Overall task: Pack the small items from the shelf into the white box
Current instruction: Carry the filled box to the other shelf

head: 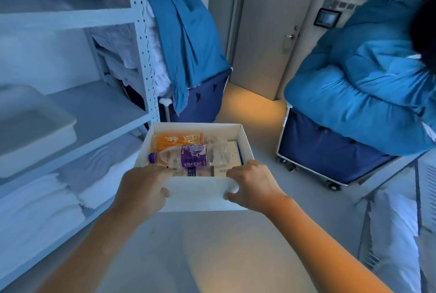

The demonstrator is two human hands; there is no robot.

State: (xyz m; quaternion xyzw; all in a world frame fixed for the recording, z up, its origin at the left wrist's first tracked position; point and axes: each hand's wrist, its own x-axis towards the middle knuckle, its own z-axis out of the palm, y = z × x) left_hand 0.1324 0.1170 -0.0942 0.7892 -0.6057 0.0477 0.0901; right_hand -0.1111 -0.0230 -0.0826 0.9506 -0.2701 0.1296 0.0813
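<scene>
The white box (198, 192) is held in the air in front of me, above the grey floor. My left hand (141, 189) grips its near left corner and my right hand (252, 186) grips its near right corner, with the fingers curled over the rim. Inside lies a clear plastic bottle (191, 157) with a purple cap and purple label, on its side. Behind it is an orange packet (175, 141), and flat card packets (232, 165) lie underneath. The white shelf unit (99, 108) stands at the left.
A white plastic tub (30, 127) sits on the middle shelf; folded white towels (40, 205) fill the lower one. Two blue linen carts (330, 151) with blue bedding (368, 90) stand ahead and right, and a grey door (266, 33) is behind. The floor lies between them.
</scene>
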